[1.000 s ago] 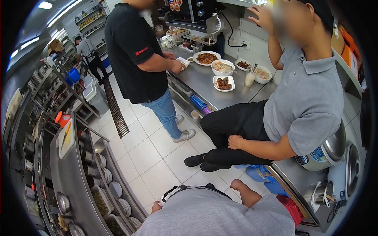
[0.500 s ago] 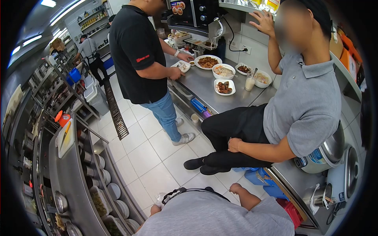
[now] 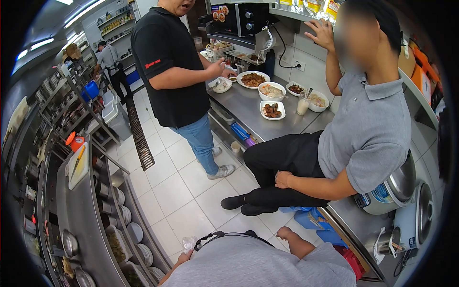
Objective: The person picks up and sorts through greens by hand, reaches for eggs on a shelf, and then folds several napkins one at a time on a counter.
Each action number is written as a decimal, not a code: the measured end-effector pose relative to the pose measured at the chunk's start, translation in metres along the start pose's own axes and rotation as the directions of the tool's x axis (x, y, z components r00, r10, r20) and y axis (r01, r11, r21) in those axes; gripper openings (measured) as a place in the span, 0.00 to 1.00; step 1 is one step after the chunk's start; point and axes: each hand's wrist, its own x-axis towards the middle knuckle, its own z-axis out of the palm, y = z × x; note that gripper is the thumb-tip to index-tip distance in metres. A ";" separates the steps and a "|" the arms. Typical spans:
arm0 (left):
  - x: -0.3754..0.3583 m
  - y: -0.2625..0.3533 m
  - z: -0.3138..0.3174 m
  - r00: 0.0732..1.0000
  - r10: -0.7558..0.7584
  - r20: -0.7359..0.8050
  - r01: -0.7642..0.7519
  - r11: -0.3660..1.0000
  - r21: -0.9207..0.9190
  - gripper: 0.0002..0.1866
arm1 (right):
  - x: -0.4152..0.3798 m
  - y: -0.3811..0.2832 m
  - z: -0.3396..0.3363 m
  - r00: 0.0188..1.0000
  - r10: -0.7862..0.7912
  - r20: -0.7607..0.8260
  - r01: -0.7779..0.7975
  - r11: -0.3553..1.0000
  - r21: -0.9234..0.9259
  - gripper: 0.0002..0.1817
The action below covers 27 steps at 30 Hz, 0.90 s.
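At the bottom of the head view, my left hand [image 3: 185, 257] is beside my body, closed on a crumpled clear plastic bag [image 3: 189, 243]. What the bag contains, if anything, is too small to tell. On the other side of my grey shirt [image 3: 248, 260], my right hand [image 3: 284, 233] is curled closed above the floor, and nothing shows in it. Both hands are low and apart from the counters.
A seated person [image 3: 366, 119] in grey is at my right; a standing person [image 3: 167, 71] in black is ahead. Several food dishes [image 3: 272, 111] stand on a steel counter [image 3: 232, 106]. To my left, a steel counter [image 3: 79, 201] has plates [image 3: 136, 233] below. Rice cookers [image 3: 389, 191] stand right.
My left hand has shifted slightly outward, and more of the plastic bag shows. The standing person has raised a forearm from the white dish. The seated person stays nearly still.
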 end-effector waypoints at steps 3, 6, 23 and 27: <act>0.008 -0.005 0.015 0.996 0.076 0.048 -0.078 0.997 0.026 0.29 | -0.007 -0.006 -0.006 0.998 -0.060 0.003 0.060 0.998 -0.026 0.17; 0.017 -0.004 0.025 0.990 0.118 0.074 -0.123 0.991 0.054 0.28 | -0.009 -0.009 -0.008 0.996 -0.086 -0.018 0.085 0.995 -0.048 0.17; 0.022 -0.010 0.035 0.977 0.168 0.134 -0.186 0.972 0.141 0.24 | -0.006 -0.009 0.006 0.983 -0.183 0.015 0.184 0.979 -0.090 0.15; 0.021 -0.021 0.033 0.967 0.184 0.173 -0.215 0.960 0.180 0.22 | 0.028 0.009 0.030 0.973 -0.227 -0.026 0.223 0.968 -0.117 0.15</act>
